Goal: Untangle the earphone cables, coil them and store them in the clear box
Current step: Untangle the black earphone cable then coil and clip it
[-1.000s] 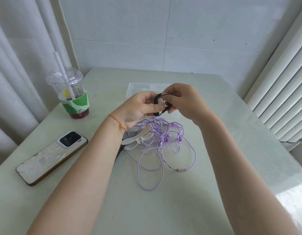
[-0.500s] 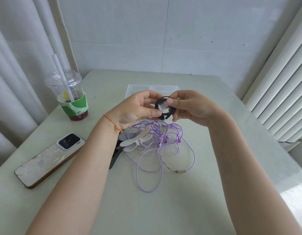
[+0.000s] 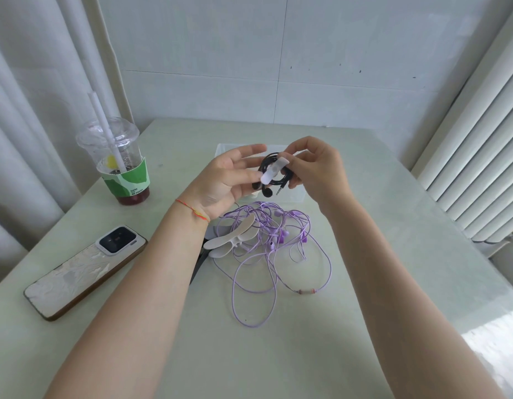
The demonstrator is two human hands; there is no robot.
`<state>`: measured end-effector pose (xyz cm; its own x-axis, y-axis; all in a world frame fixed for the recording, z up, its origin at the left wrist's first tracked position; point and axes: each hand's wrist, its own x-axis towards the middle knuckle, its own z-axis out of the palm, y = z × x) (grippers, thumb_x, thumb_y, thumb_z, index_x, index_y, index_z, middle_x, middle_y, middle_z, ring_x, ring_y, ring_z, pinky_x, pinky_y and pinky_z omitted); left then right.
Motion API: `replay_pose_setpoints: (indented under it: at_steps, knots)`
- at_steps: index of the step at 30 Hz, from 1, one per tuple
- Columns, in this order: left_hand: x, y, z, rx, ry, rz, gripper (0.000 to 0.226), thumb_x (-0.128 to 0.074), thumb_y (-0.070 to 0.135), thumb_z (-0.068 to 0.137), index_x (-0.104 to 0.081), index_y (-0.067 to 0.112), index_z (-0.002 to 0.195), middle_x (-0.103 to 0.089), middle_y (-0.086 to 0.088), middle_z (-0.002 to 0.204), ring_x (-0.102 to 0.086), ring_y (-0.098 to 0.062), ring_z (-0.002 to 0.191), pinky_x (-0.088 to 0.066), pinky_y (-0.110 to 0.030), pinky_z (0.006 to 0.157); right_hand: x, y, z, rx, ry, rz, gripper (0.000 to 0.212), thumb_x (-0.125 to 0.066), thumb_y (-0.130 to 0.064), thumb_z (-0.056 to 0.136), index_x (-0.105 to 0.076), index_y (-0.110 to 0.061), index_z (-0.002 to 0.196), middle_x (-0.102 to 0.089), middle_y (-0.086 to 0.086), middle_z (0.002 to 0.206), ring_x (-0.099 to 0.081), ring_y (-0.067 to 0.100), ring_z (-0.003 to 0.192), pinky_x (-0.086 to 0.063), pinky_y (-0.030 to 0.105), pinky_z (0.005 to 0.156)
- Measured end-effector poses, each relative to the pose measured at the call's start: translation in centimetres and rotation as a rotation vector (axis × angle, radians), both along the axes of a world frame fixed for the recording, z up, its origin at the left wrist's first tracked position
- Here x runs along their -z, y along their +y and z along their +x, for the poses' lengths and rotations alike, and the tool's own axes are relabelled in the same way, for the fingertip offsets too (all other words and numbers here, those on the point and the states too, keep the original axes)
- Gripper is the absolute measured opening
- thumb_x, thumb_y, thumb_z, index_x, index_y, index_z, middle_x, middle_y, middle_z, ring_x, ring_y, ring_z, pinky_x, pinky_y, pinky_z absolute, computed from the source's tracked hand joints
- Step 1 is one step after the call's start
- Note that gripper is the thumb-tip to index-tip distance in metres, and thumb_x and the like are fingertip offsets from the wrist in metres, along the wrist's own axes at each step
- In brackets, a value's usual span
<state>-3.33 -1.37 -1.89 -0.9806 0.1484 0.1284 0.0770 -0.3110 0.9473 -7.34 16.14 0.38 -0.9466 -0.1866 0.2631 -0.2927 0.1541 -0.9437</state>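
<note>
Head view: the black earphone coil point(image 3: 274, 174) hangs in mid-air just in front of the clear box point(image 3: 292, 194), wound tight, with a white strap point(image 3: 274, 169) laid across it. The right hand point(image 3: 315, 171) pinches the coil's far side, fingers curled round the loops. The left hand point(image 3: 229, 180) is half open, fingers spread, thumb tip pressing the strap's lower end. By my read, this is the fastening step: the strap needs closing round the loops, then the bundle goes down into the box just behind it. On the tabletop point(image 3: 278, 355), nearer the camera than the box, the purple earphone cables point(image 3: 266, 254) lie in a loose tangle, not yet sorted, with more white straps point(image 3: 232, 240) resting on their left edge.

Hard to make out: the hands cover most of the box, so its contents can't be told. Whether the strap is fastened yet is unclear. A dark item beneath the left forearm is mostly hidden.
</note>
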Motion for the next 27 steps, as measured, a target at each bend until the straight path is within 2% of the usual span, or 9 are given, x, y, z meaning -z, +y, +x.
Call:
replay_pose_setpoints:
  at_steps: [2, 5, 8, 12, 16, 19, 23, 25, 27]
  knots:
    - [-0.2, -0.1, 0.0, 0.05, -0.016, 0.111, 0.049, -0.056, -0.003, 0.081, -0.053, 0.01, 0.128, -0.064, -0.015, 0.122, -0.065, -0.029, 0.1, -0.055, -0.033, 0.081, 0.0, 0.1, 0.0, 0.047, 0.019, 0.002, 0.009, -0.068, -0.008, 0.083, -0.063, -0.011, 0.076, -0.062, 0.009, 0.06, -0.049, 0.015, 0.039, -0.042, 0.023, 0.048]
    - [-0.4, 0.3, 0.1, 0.071, -0.029, 0.167, 0.039, -0.054, -0.001, 0.085, -0.055, 0.007, 0.124, -0.063, -0.017, 0.12, -0.067, -0.028, 0.091, -0.055, -0.03, 0.072, -0.2, 0.3, 0.0, 0.059, 0.009, -0.006, 0.006, -0.066, -0.004, 0.081, -0.065, -0.008, 0.076, -0.066, 0.02, 0.069, -0.048, 0.017, 0.042, -0.042, 0.023, 0.047]
    - [-0.3, 0.7, 0.1, 0.033, -0.031, 0.124, 0.034, -0.055, -0.007, 0.088, -0.056, 0.006, 0.119, -0.063, -0.018, 0.115, -0.068, -0.024, 0.09, -0.054, -0.025, 0.068, -0.2, 0.5, -0.2, 0.012, 0.004, -0.011, 0.007, -0.069, -0.005, 0.081, -0.067, -0.008, 0.075, -0.068, 0.019, 0.07, -0.05, 0.022, 0.047, -0.044, 0.026, 0.049]
    - [-0.3, 0.6, 0.0, 0.016, -0.067, 0.077, 0.038, -0.059, -0.009, 0.083, -0.057, 0.004, 0.119, -0.065, -0.019, 0.112, -0.065, -0.023, 0.092, -0.054, -0.022, 0.073, -0.2, 1.1, -0.5, -0.051, -0.014, 0.04, 0.009, -0.069, -0.014, 0.086, -0.07, -0.007, 0.079, -0.068, 0.013, 0.071, -0.052, 0.02, 0.052, -0.046, 0.026, 0.054]
    - [-0.4, 0.7, 0.0, -0.046, -0.095, -0.025, 0.034, -0.055, -0.013, 0.084, -0.063, 0.003, 0.112, -0.071, -0.01, 0.098, -0.068, -0.017, 0.086, -0.054, -0.02, 0.077, -0.2, 1.6, -0.7, -0.124, -0.05, 0.071, 0.011, -0.063, -0.009, 0.088, -0.074, -0.008, 0.089, -0.069, 0.015, 0.08, -0.054, 0.02, 0.061, -0.049, 0.028, 0.063]
    - [-0.4, 0.7, 0.2, -0.019, -0.124, -0.049, 0.035, -0.055, -0.012, 0.085, -0.063, 0.004, 0.115, -0.07, -0.009, 0.093, -0.069, -0.016, 0.078, -0.056, -0.022, 0.077, -0.1, 1.4, -0.7, -0.109, -0.047, 0.053, 0.008, -0.065, -0.01, 0.088, -0.073, -0.011, 0.09, -0.071, 0.013, 0.081, -0.056, 0.022, 0.066, -0.05, 0.03, 0.064]
    - [-0.8, 0.9, 0.5, 0.002, -0.17, -0.127, 0.033, -0.059, -0.005, 0.086, -0.066, 0.016, 0.111, -0.07, -0.008, 0.08, -0.069, -0.017, 0.071, -0.058, -0.024, 0.068, 0.0, 1.0, -0.6, -0.052, -0.034, 0.037, 0.006, -0.069, -0.01, 0.086, -0.064, -0.013, 0.085, -0.068, 0.002, 0.071, -0.055, 0.016, 0.06, -0.049, 0.026, 0.06]
    - [-0.9, 0.9, 0.6, -0.008, -0.17, -0.108, 0.034, -0.058, -0.006, 0.086, -0.065, 0.015, 0.111, -0.069, -0.007, 0.079, -0.069, -0.015, 0.07, -0.056, -0.022, 0.064, 0.1, 0.8, -0.5, -0.035, -0.017, 0.07, 0.006, -0.068, -0.014, 0.088, -0.065, -0.014, 0.083, -0.068, 0.001, 0.073, -0.056, 0.01, 0.061, -0.046, 0.021, 0.059]
    - [-0.9, 1.0, 0.5, -0.021, -0.169, -0.043, 0.035, -0.057, -0.008, 0.086, -0.063, 0.012, 0.114, -0.07, -0.007, 0.079, -0.068, -0.015, 0.068, -0.057, -0.023, 0.065, 0.2, 0.7, -0.5, -0.027, -0.026, 0.073, 0.012, -0.064, -0.024, 0.091, -0.068, -0.013, 0.088, -0.071, 0.005, 0.082, -0.061, 0.01, 0.07, -0.049, 0.024, 0.066]
